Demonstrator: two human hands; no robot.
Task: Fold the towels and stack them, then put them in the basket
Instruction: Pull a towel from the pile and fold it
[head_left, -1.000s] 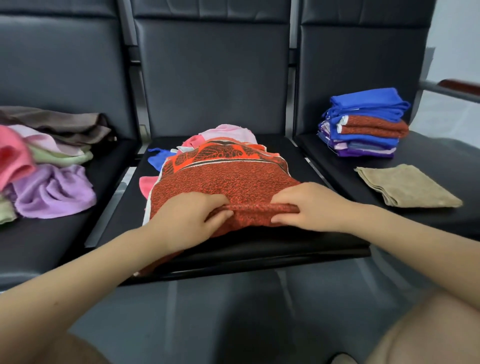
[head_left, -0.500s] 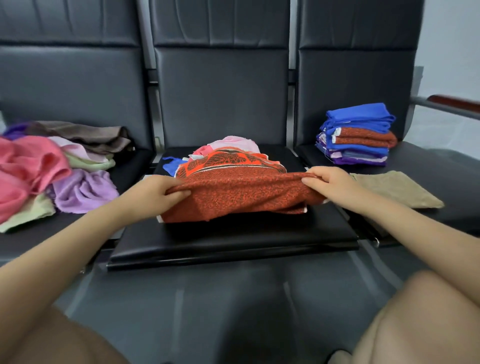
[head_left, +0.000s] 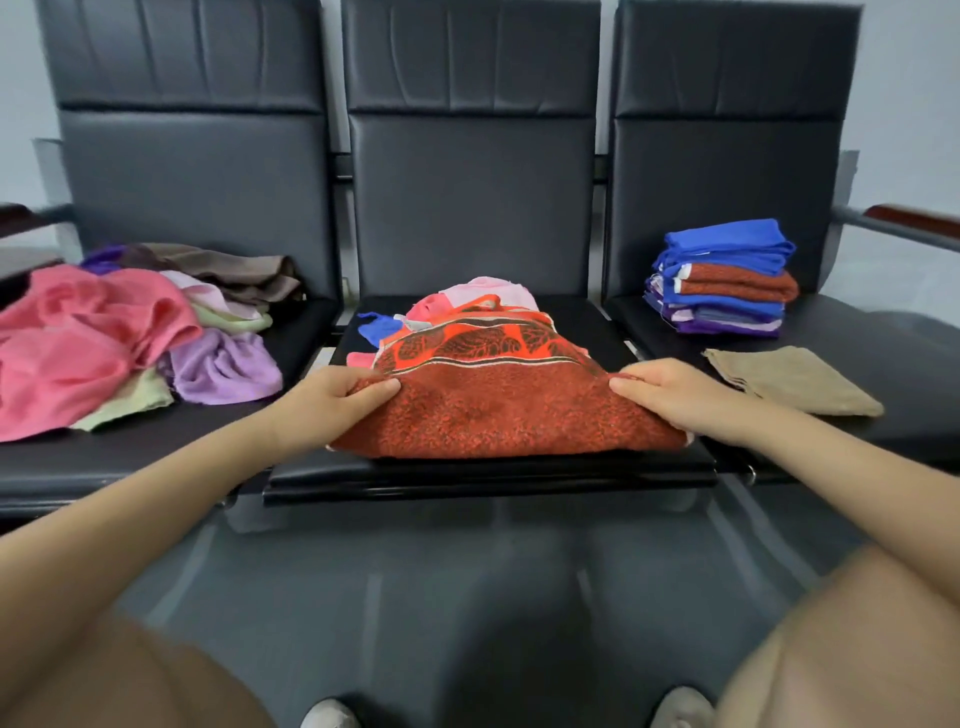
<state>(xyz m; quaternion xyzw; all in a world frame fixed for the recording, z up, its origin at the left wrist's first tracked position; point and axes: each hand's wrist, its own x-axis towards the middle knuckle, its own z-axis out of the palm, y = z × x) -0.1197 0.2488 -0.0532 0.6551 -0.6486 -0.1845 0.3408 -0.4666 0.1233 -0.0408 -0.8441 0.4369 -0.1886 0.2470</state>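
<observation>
Red towel (head_left: 506, 410) lies on the middle seat (head_left: 493, 467), on top of other cloths, and it is half folded. Left hand (head_left: 332, 397) pinches its left corner and right hand (head_left: 670, 392) pinches its right corner, I think to carry the edge over evenly, so the towel stretches between both hands

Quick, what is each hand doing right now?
Left hand: pinching the left corner of the red towel.
Right hand: pinching the towel's right corner.
</observation>
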